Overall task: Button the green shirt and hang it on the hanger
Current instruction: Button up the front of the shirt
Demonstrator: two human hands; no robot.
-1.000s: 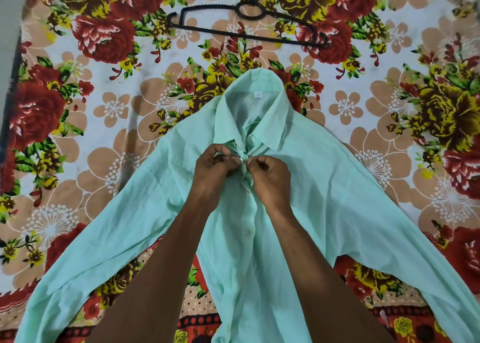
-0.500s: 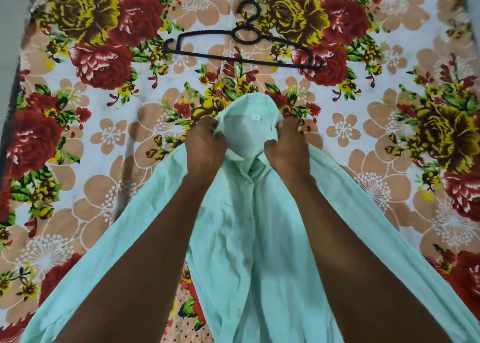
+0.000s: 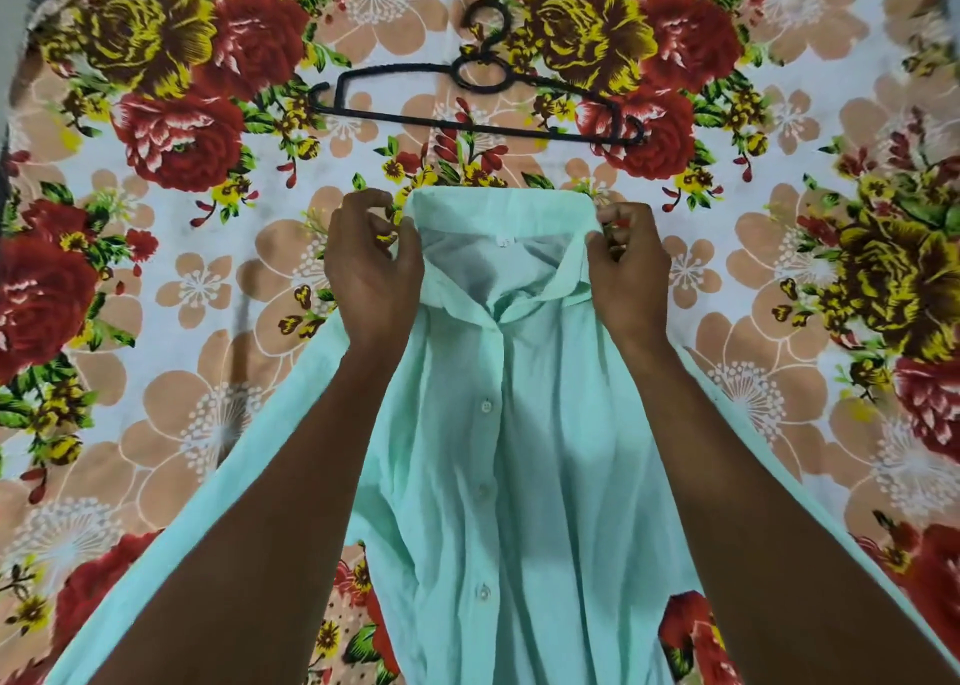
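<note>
A pale green shirt (image 3: 519, 450) is held up off the flowered bedsheet, its front buttoned down the placket and its collar stretched wide. My left hand (image 3: 371, 263) grips the left end of the collar and shoulder. At the right end of the collar my right hand (image 3: 628, 269) pinches the cloth. Both sleeves trail outward and down under my forearms. A black plastic hanger (image 3: 478, 100) lies flat on the sheet just beyond the collar, hook pointing away from me.
The flowered bedsheet (image 3: 182, 279) covers the whole surface. A grey strip of floor or wall (image 3: 10, 19) shows along the far left edge.
My hands left the button at the chest, went up to the collar ends and pulled them apart. The shirt front now hangs smooth and lifted, closer to the hanger.
</note>
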